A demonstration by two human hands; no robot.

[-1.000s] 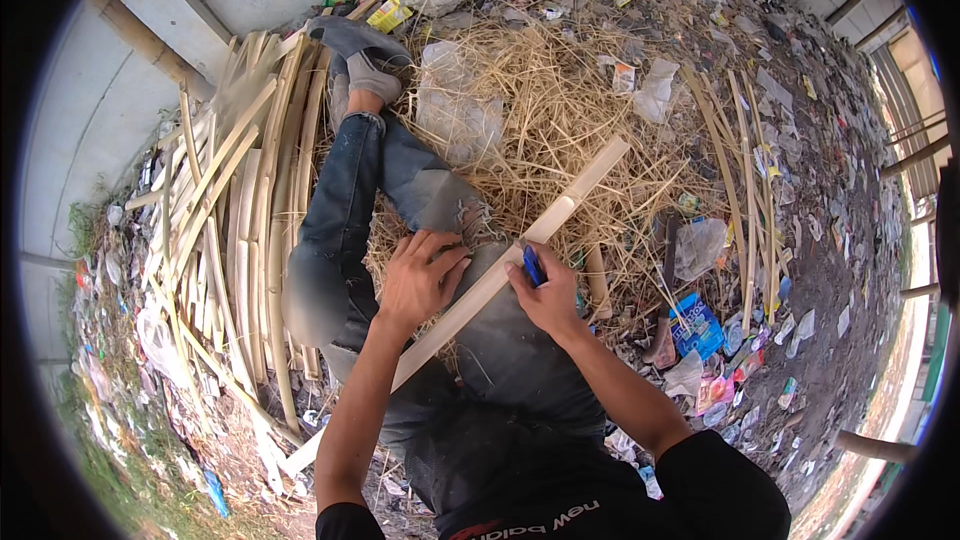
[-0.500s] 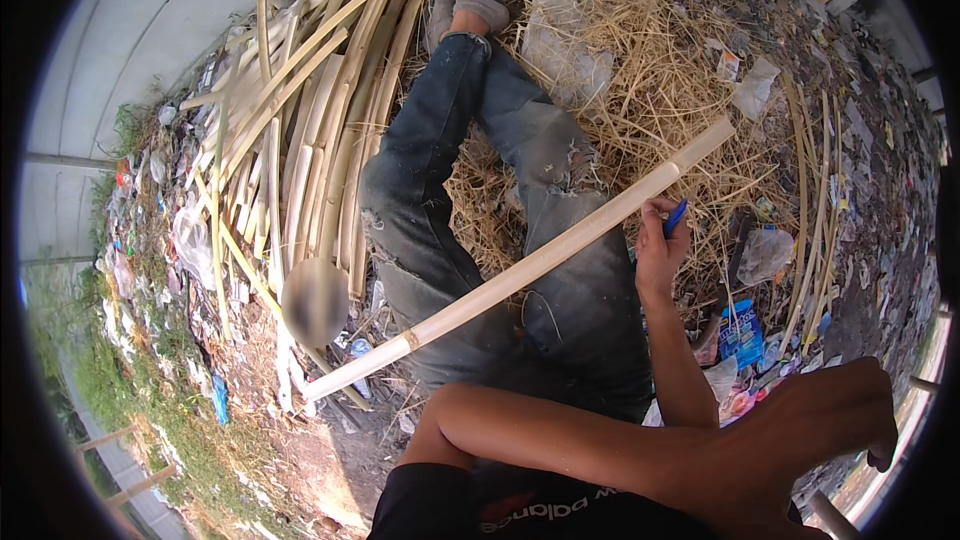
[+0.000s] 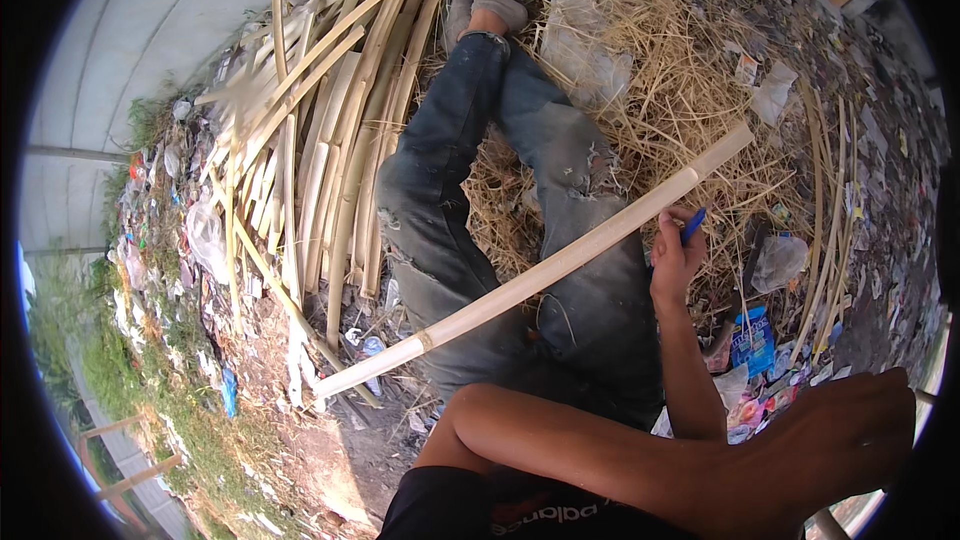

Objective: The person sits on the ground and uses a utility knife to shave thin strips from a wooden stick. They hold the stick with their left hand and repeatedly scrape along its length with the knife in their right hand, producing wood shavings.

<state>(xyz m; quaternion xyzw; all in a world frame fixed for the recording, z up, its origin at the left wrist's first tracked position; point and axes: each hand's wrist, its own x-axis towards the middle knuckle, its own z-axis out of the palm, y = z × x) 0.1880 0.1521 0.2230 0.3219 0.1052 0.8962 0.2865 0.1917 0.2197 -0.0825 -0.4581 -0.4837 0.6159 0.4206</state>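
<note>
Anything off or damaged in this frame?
Yes. The long bamboo strip lies loose across the lap; only the right hand, holding a blue pen, is beside it. The left hand is crossed far right, off the strip. The jeans are torn at the knee. Litter is strewn around.

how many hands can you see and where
2: right hand beside the bamboo strip lying across the lap, holding a blue pen; left hand crossed over to lower right, holding nothing visible.

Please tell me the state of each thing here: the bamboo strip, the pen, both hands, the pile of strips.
Bamboo strip: lying slanted across the lap.
Blue pen: gripped in the right hand.
Left hand: empty, reaching across to the right.
Pile of split strips: lying on the ground.
</note>
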